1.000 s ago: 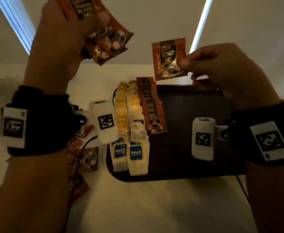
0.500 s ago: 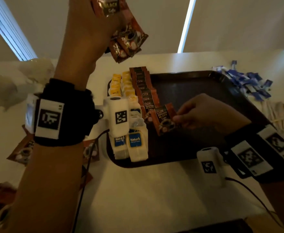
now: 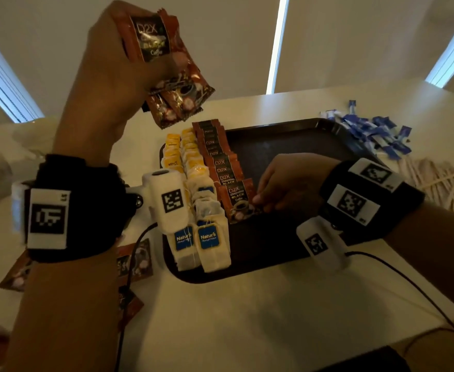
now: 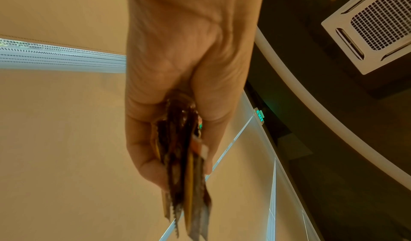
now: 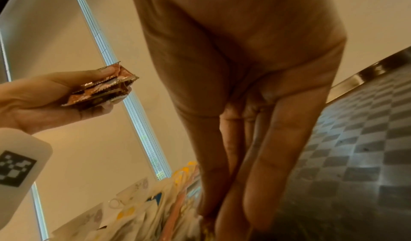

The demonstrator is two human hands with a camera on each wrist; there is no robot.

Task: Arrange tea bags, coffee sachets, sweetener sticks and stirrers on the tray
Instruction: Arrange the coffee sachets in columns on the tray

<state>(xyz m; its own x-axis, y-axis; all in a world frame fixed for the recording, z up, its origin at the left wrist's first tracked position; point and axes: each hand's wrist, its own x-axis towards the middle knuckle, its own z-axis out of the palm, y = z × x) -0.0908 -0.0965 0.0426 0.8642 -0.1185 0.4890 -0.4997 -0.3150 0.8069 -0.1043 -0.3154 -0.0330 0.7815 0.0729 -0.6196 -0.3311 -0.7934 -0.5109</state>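
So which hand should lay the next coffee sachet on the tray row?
Probably the right hand: it rests at the coffee sachet row on the tray, while the left hand grips the spare sachets aloft.

Rust-brown foil coffee sachets [image 3: 236,200] are printed black; paper tea bags [image 3: 212,247] are tagged blue and yellow; the dark plastic tray [image 5: 355,157] is chequered.

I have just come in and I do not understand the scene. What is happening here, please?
A person is filling a dark tray. The left hand holds a bunch of coffee sachets up in the air. The right hand sets one sachet at the near end of the coffee row, beside the tea bags. Sweetener sticks and stirrers still lie off the tray.
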